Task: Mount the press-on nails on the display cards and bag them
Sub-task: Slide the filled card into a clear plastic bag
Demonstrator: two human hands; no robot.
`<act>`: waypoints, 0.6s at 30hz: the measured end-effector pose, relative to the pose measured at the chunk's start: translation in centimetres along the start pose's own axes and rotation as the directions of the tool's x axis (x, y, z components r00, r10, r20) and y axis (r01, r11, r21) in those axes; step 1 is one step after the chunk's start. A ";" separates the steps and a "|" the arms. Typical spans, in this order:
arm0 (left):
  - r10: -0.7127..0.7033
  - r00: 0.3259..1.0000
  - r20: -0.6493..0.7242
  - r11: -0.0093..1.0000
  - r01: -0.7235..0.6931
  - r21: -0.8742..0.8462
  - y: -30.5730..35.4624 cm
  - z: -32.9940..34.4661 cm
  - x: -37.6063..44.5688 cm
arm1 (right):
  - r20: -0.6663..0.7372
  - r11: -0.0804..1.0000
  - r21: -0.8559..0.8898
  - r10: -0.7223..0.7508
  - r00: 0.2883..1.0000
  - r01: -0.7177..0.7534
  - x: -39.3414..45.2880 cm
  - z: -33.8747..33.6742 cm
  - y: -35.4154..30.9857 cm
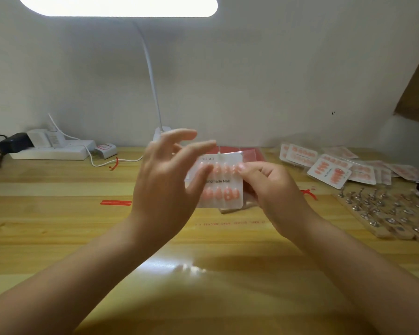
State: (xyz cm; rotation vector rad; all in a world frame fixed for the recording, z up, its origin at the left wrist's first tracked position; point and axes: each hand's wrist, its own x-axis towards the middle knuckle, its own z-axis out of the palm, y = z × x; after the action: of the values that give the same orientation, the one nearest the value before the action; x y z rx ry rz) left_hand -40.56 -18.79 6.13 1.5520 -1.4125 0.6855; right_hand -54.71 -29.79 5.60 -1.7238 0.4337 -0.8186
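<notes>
Two hands meet over the middle of a wooden surface (58,228), both at one white card. Far left, against the wall, lies a white power strip (51,151) with a black adapter (15,142) plugged in, and a white cable (94,163) trails from it across the wood. A pair of thin red strips (116,202) lies flat just left of the left forearm. A white desk lamp (153,76) rises from behind the hands to a bright head overhead.

The left hand (165,187) is spread, its fingers straight and fanned; the thumb crosses the left edge of the card (224,182), though blur keeps me from telling whether it presses there. The card is held up above the surface, upright and facing the camera, printed "Handmade Nail", with two rows of pink press-on nails (221,193) on it. The right hand (273,187) pinches the card's right edge, fingers curled around it. Behind the card a red packet (249,153) lies on the wood.

To the right, a loose pile of finished cards in clear bags (336,168) lies fanned out, and nearer the edge sits a wooden board with metal studs (385,213).
</notes>
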 end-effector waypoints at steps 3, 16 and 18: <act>0.203 0.979 -0.030 0.972 -0.197 0.130 0.3 0.3 -0.3 | 0.000 0.998 -0.053 -0.044 0.999 0.043 -0.1 0.3 -0.1; 0.183 0.982 0.048 0.978 -0.187 0.088 0.7 0.5 -0.6 | 0.068 0.982 -0.152 -0.107 0.992 0.116 -0.7 1.0 -0.6; 0.101 0.993 0.061 0.995 -0.102 0.016 0.8 0.4 -0.6 | 0.058 0.984 -0.148 -0.097 0.994 0.104 -0.7 1.1 -0.6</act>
State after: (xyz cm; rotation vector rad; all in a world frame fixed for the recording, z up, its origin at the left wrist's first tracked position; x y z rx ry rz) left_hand -41.48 -18.87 5.61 1.5352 -1.5426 0.7195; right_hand -54.52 -28.40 5.81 -1.9152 0.3849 -0.8299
